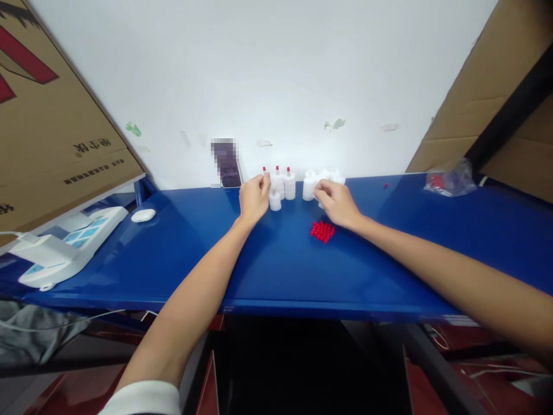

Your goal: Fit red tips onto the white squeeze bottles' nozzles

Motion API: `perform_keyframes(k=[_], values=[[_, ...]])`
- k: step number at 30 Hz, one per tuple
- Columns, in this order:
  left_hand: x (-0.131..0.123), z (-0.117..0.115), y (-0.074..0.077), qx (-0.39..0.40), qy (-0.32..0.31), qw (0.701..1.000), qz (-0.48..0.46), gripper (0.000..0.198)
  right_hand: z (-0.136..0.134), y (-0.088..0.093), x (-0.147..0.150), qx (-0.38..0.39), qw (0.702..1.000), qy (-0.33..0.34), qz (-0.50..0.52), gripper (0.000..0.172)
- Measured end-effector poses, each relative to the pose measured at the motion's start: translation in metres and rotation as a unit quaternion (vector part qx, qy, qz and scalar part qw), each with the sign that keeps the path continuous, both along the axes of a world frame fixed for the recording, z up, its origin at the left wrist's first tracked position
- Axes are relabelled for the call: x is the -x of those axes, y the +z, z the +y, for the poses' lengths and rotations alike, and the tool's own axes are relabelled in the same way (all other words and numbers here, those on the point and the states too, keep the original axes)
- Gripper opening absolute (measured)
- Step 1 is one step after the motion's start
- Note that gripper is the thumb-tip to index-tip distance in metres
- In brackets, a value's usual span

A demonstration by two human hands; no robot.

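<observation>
The left hand (254,199) is curled, with thumb and fingertips drawn close together among 3 red-tipped bottles (289,187); whether any bottle is gripped cannot be told. The right hand (339,203) is also curled, its fingertips lowered at the untipped white bottles (309,188); anything pinched there is hidden. Small red caps (322,231) are clustered on the blue table (276,265), near the right hand.

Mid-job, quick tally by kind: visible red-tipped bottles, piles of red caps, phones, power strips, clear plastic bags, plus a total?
Red-tipped bottles: 3
Red cap pile: 1
Phone: 1
Power strip: 1
Clear plastic bag: 1
Total: 7
</observation>
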State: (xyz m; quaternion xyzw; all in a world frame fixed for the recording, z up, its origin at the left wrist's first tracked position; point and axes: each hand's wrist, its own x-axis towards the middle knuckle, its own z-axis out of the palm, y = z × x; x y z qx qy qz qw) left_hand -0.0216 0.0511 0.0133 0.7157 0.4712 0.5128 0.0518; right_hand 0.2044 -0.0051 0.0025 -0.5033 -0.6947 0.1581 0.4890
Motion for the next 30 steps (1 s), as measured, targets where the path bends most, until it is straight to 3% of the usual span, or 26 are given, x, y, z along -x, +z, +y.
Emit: perform_keyframes(k=[5,10,14,17,23,30], values=[[-0.003,0.001,-0.003,0.020,0.029,0.999,0.038,0.050,0.006,-0.002,-0.001,-0.018,0.999,-0.022,-0.016,0.021],[-0.004,0.006,-0.006,0.019,0.001,0.999,0.043,0.052,0.010,-0.005,-0.002,-0.037,0.999,-0.009,0.003,0.053],[-0.003,0.008,-0.008,-0.032,-0.008,0.999,0.024,0.056,0.010,-0.008,-0.003,0.016,0.998,0.042,0.048,0.069],[-0.006,0.001,-0.008,-0.096,-0.034,0.994,0.040,0.056,0.007,-0.006,0.001,0.049,0.990,0.080,0.103,0.064],[-0.019,-0.028,-0.007,-0.170,-0.164,0.957,0.170,0.040,-0.002,0.000,0.017,0.060,0.967,0.169,0.181,0.053],[-0.020,-0.034,-0.005,-0.217,-0.185,0.942,0.179,0.030,-0.006,-0.003,0.020,0.047,0.969,0.162,0.181,0.054]])
